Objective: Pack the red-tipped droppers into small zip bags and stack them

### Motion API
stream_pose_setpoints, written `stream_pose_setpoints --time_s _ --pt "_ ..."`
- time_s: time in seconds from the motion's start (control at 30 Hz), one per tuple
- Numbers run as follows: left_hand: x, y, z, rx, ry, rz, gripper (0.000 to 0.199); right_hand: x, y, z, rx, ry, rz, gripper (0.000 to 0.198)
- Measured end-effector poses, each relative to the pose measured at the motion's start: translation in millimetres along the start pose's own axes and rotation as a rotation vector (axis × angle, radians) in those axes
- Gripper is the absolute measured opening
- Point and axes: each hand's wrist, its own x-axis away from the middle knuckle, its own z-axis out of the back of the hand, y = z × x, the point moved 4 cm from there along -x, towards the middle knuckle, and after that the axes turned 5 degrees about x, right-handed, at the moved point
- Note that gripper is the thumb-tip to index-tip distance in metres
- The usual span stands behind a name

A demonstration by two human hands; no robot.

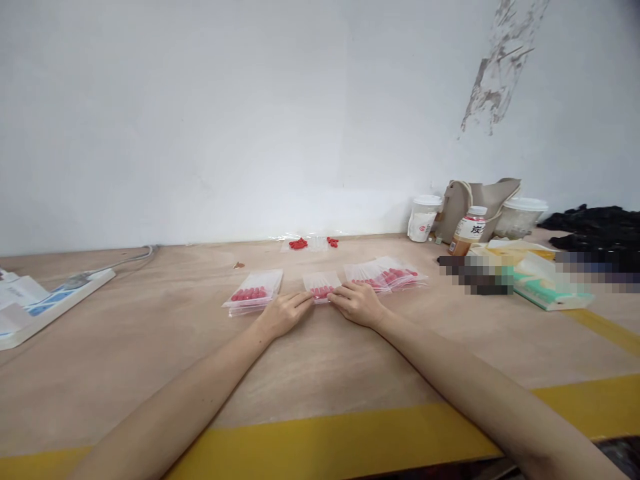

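Observation:
A small clear plastic bag lies flat on the wooden table, with a row of red oblong pieces near its lower edge. My left hand has its fingers closed at the bag's lower left corner. On the right edge of the same bag, my right hand is closed with its fingertips on the plastic. Beside my left hand lies a stack of similar bags, also with red pieces. More filled bags overlap one another just beyond my right hand. My fingers cover the bag's lower corners.
Loose red pieces lie on clear plastic near the wall. A power strip rests at left. At right stand a lidded cup, a drink bottle, a grey bag and a tissue pack. Yellow tape lines the front edge.

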Motion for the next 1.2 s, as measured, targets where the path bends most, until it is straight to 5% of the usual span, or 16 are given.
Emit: stream_pose_setpoints --time_s 0.37,0.63,0.97,1.2 --pt "-0.9 -5.0 -4.7 0.06 0.033 0.034 0.022 -14.0 -14.5 -4.8 0.021 0.043 -0.01 0.019" --pt "1.7 -3.6 -2.8 0.051 0.022 0.011 0.023 -22.9 -26.3 -9.9 0.108 0.053 0.127 0.021" --pt "-2.9 -2.5 1.4 0.06 0.014 0.067 0.023 -18.8 -22.9 0.4 0.088 0.108 0.107 0.02" --pt "-5.9 0.3 3.2 0.04 0.035 0.085 0.021 -2.0 -1.1 8.7 0.177 0.001 0.077 0.026"
